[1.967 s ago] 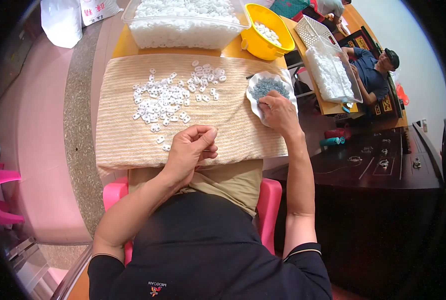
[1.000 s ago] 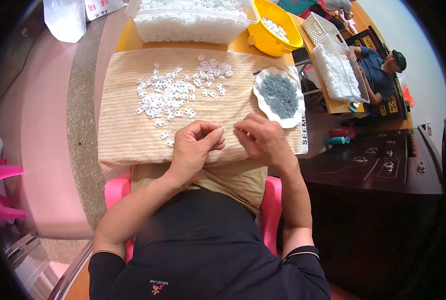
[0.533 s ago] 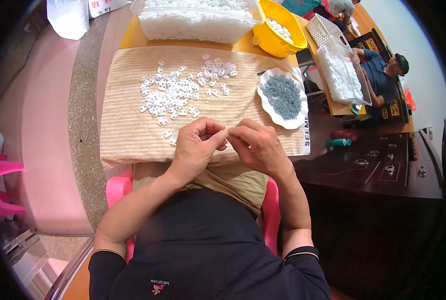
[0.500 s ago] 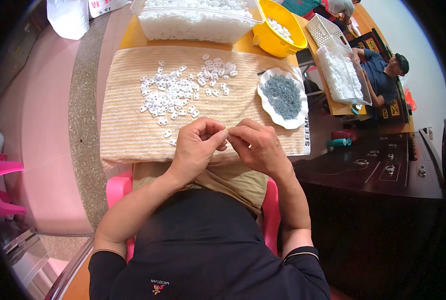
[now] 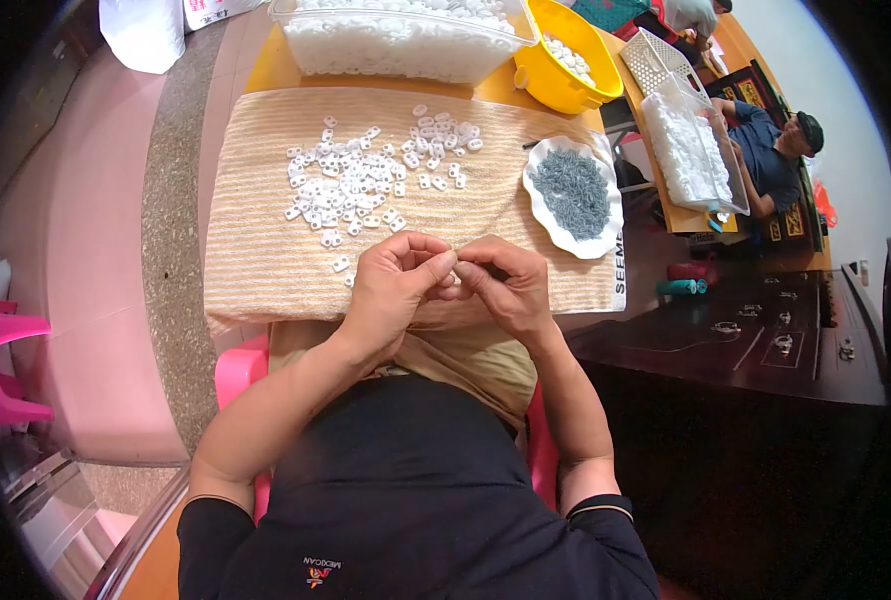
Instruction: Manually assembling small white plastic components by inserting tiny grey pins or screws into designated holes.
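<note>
Right hand (image 5: 509,285) has moved in against left hand (image 5: 391,285), fingers (image 5: 432,272) of both pinched, grip contents hidden; uneven pressure could flick any held piece onto the towel (image 5: 266,265).

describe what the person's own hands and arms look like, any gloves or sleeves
Both the left hand and right hand are ungloved, with no rings visible. The wrists and forearms are uncovered, with no watch or bracelet in sight. The short black sleeves each carry a thin tan stripe near the cuff.
</note>
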A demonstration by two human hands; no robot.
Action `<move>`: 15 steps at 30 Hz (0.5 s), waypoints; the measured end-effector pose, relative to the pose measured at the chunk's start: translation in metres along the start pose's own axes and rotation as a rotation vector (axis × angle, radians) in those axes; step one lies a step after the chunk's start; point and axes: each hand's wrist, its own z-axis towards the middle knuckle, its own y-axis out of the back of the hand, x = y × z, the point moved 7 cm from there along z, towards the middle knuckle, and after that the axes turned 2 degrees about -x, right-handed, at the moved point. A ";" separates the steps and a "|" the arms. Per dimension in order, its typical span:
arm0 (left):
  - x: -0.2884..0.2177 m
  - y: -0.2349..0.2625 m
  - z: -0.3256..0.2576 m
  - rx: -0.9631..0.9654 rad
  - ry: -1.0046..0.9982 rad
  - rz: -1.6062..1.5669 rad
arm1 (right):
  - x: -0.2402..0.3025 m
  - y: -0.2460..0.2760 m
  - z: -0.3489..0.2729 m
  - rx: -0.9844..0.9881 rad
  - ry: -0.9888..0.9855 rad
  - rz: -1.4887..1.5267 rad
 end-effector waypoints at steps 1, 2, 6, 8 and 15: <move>0.003 0.001 0.000 -0.004 0.030 -0.045 | -0.002 0.000 0.000 -0.001 -0.006 0.009; 0.005 0.002 0.001 -0.007 0.060 -0.091 | -0.002 -0.001 0.000 0.000 -0.007 0.010; 0.008 0.002 0.000 -0.019 0.101 -0.150 | -0.016 0.002 -0.002 -0.030 -0.161 0.094; 0.008 0.001 0.000 -0.017 0.112 -0.175 | -0.020 0.002 -0.002 -0.039 -0.182 0.120; 0.008 0.000 0.000 -0.013 0.145 -0.175 | -0.022 0.004 -0.002 -0.034 -0.195 0.179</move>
